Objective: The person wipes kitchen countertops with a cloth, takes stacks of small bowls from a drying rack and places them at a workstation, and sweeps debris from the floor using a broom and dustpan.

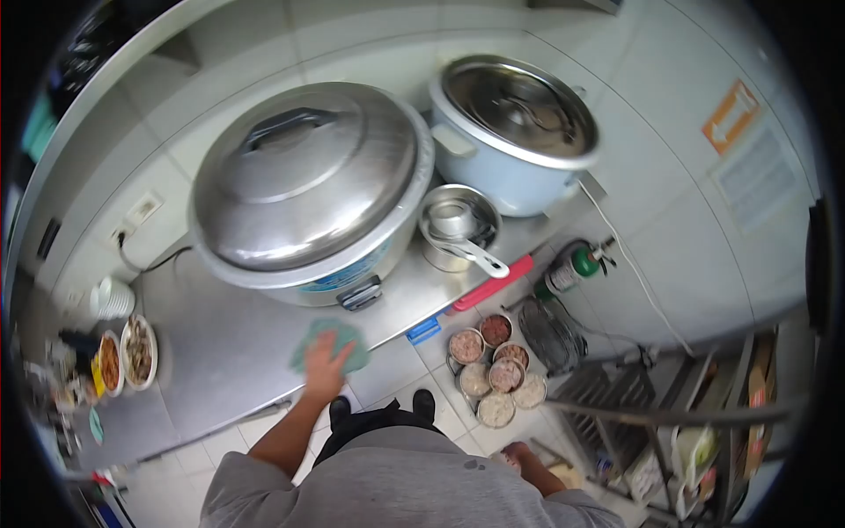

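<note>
My left hand (325, 368) lies flat with its fingers spread on a green cloth (354, 350), pressing it against the front edge of the steel counter (220, 352). Just behind the cloth stands a large rice cooker (304, 189) with a domed metal lid. My right hand (513, 455) hangs low beside my body; its fingers are not clear enough to make out, nor whether it holds anything. Nearest to that hand are several round containers of food (495, 409) on a lower level.
A second cooker (510, 167) with a glass lid stands at the back, beside a pot (462, 224) holding a white-handled utensil. Food dishes (139, 352) and stacked white bowls (113, 299) sit left. A green cylinder (572, 271) and a metal rack (616, 431) are right.
</note>
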The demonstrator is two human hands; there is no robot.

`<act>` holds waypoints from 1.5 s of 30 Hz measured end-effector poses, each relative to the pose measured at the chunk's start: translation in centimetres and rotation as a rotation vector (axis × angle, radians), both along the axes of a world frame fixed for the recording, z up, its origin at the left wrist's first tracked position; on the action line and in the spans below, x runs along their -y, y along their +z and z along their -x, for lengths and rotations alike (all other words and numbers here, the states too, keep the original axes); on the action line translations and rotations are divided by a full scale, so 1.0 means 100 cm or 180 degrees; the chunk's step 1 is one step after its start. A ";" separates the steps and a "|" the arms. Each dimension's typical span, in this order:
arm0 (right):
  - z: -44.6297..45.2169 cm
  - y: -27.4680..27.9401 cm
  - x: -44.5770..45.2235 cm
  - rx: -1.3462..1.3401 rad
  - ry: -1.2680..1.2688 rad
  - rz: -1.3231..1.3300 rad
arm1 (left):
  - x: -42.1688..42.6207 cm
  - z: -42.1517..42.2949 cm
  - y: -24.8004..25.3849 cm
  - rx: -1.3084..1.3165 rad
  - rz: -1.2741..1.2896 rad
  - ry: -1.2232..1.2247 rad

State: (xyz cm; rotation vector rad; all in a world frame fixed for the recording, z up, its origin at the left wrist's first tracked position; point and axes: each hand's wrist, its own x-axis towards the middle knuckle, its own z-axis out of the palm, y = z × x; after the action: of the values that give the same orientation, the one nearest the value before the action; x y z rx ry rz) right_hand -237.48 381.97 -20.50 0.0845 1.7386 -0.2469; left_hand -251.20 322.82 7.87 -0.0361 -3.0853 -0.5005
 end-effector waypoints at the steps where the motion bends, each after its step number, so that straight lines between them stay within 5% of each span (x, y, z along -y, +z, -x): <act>1: 0.015 0.003 -0.001 0.0192 0.0248 -0.0148 | 0.034 -0.043 -0.001 -0.0060 0.0278 0.0296; 3: 0.044 0.026 0.002 0.0054 0.0377 -0.0162 | 0.115 -0.140 -0.030 -0.0181 0.1040 0.1397; 4: 0.058 0.021 0.003 -0.0365 0.1274 0.0210 | 0.153 -0.183 -0.025 0.0134 0.1011 0.2268; 5: 0.073 0.007 0.002 -0.0804 0.2144 0.0577 | 0.184 -0.223 -0.008 0.0169 0.0555 0.2887; 6: 0.096 0.014 0.019 -0.1063 0.1953 0.0621 | 0.175 -0.223 0.055 0.0333 -0.0292 0.4236; 8: 0.129 0.039 0.067 -0.1538 0.1552 0.0807 | 0.213 -0.256 0.071 -0.0675 0.0325 0.4222; 11: 0.172 0.085 0.158 -0.2229 -0.0017 0.1565 | 0.224 -0.225 0.127 -0.1545 -0.0937 0.3838; 13: 0.190 0.184 0.247 -0.2478 0.0033 0.1575 | 0.225 -0.192 0.134 -0.1086 -0.1461 0.3267; 15: 0.192 0.239 0.319 -0.2620 -0.0004 0.2016 | 0.203 -0.168 0.125 -0.1379 -0.0099 0.2216; 19: 0.174 0.288 0.436 -0.2777 0.0282 0.2415 | 0.188 -0.187 0.112 -0.1014 -0.1170 0.1585; 25: 0.101 0.344 0.569 -0.2043 0.0749 0.3217 | 0.228 -0.362 0.076 -0.0667 -0.1368 0.2365; 30: 0.070 0.464 0.658 -0.2662 0.0784 0.4123 | 0.258 -0.476 0.072 -0.1108 -0.1233 0.3360; 38: 0.038 0.649 0.709 -0.2670 -0.0199 0.6956 | 0.259 -0.492 0.049 -0.1533 -0.1643 0.3744; 45: 0.035 0.692 0.712 -0.3087 -0.0321 0.7401 | 0.252 -0.466 0.061 -0.1277 -0.2044 0.3759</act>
State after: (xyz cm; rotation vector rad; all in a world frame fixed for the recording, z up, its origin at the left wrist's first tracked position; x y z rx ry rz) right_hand -240.97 310.74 48.65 -1.8231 1.2047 -2.4102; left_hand -204.57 297.59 13.96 1.3420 -1.9092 -1.0931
